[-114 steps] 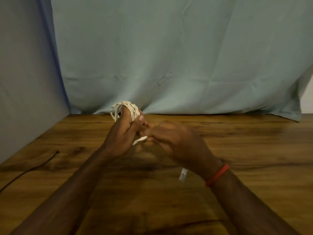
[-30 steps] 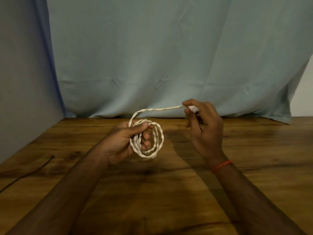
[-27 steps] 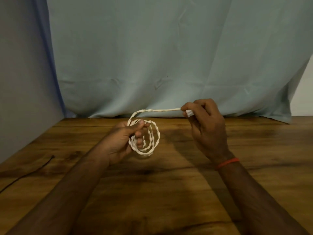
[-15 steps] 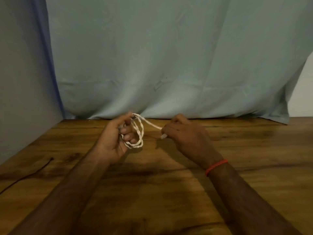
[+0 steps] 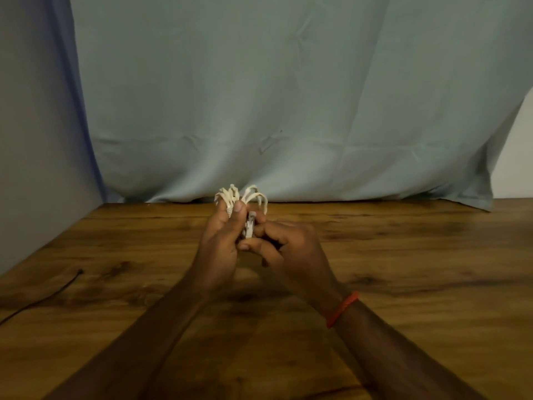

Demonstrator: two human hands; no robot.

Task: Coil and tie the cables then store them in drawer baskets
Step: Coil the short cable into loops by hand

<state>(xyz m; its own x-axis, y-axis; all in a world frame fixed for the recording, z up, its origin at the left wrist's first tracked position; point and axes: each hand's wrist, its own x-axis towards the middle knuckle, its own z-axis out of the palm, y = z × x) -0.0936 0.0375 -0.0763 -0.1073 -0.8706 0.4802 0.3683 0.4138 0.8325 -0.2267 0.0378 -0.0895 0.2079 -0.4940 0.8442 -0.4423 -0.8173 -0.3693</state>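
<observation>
Pale blue-grey cloth [image 5: 288,111] hung creased across the far side of the scene, with a grey wall [image 5: 34,140] to the left and a strip of lighter wall [image 5: 516,154] showing past its right edge. Below it lay a wooden tabletop [image 5: 403,255] with dark, streaky grain. Both forearms reached out from the near edge and met over the middle of the tabletop, held up off the wood. The left hand [image 5: 219,243] gripped a white cable [image 5: 253,194] bunched into small loops, its thumb [image 5: 238,209] pressed upright against the bundle while the other fingers curled round the far side, mostly hidden. The loops fanned out above the fingertips in two clusters, against the bottom hem of the cloth. The right hand [image 5: 291,249] sat touching the left, just to its right, its fingers [image 5: 259,217] curled and pinching the cable's pale plug [image 5: 250,226], which stood nearly upright in the gap between the two hands. The plug was too small and blurred for any marking or brand on it to be read. A red band [image 5: 343,308] circled the right wrist. Well apart from the hands, at the near left, a thin black cord [image 5: 43,298] lay on the tabletop and ran off the left edge of the view.
</observation>
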